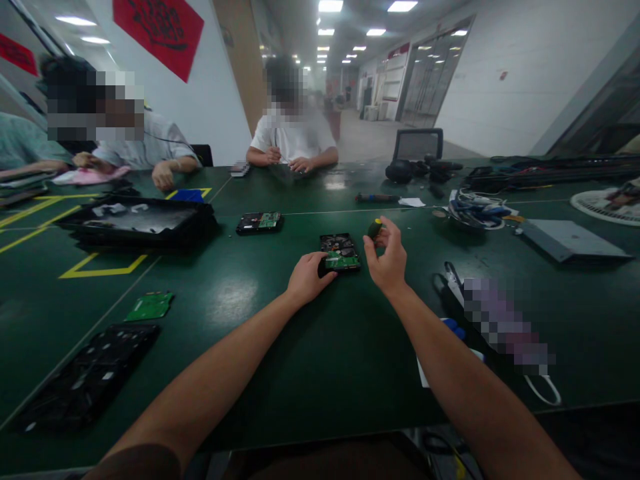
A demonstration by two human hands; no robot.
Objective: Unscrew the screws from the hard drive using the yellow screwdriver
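My left hand (311, 279) is closed on the left edge of a hard drive (341, 248) lying on the green table. The drive's underside faces up, with a green circuit board on its near half and black casing beyond. Just right of the drive, my right hand (387, 259) is raised and pinches a screwdriver (374, 230). Its short handle is dark green with a yellow end; the shaft cannot be made out. Farther left lies a second hard drive (259, 223), also board side up.
A loose green circuit board (150, 306) and a black plastic housing (93, 373) lie at left. Behind them stands a black tray (145, 217). On the right are a pouch (505, 320), a grey metal box (573, 240) and bundled cables (475, 210). Several people sit across the table.
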